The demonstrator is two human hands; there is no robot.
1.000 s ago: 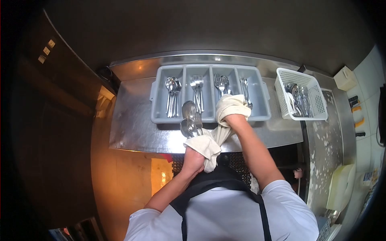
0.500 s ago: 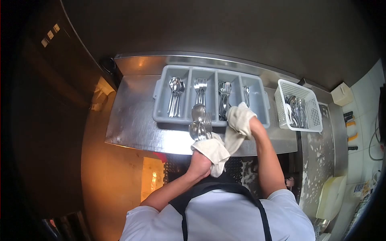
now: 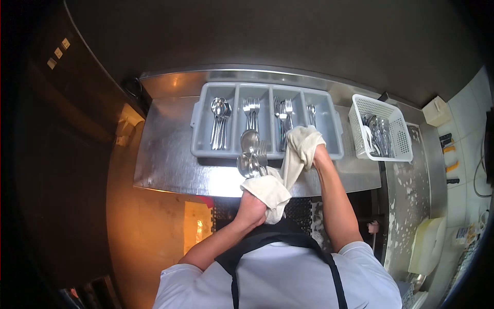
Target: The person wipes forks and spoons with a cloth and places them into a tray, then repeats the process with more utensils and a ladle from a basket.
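My left hand (image 3: 252, 208) is closed round a bundle of spoons and forks (image 3: 250, 154), its handles wrapped in a cream cloth (image 3: 267, 191). The bundle's heads point away from me, over the front rim of a grey cutlery tray (image 3: 221, 153). My right hand (image 3: 320, 156) grips the cloth's other end at the front of the tray's third compartment; the cloth hides its fingers and anything under them. Spoons (image 3: 219, 121) lie in the left compartment and forks (image 3: 251, 110) in the second. The third holds more forks (image 3: 283, 113), the fourth small spoons (image 3: 312, 114).
The tray rests on a steel counter (image 3: 170, 154). To its right, a white perforated basket (image 3: 403, 139) holds mixed cutlery (image 3: 379, 135). Farther right are a wet steel surface (image 3: 411, 190) and several knives (image 3: 451, 159) on the tiled wall.
My right hand has moved slightly farther over the tray, stretching the cloth upward. In the third compartment, one fork now lies apart from the others. My left hand still holds the bundle.
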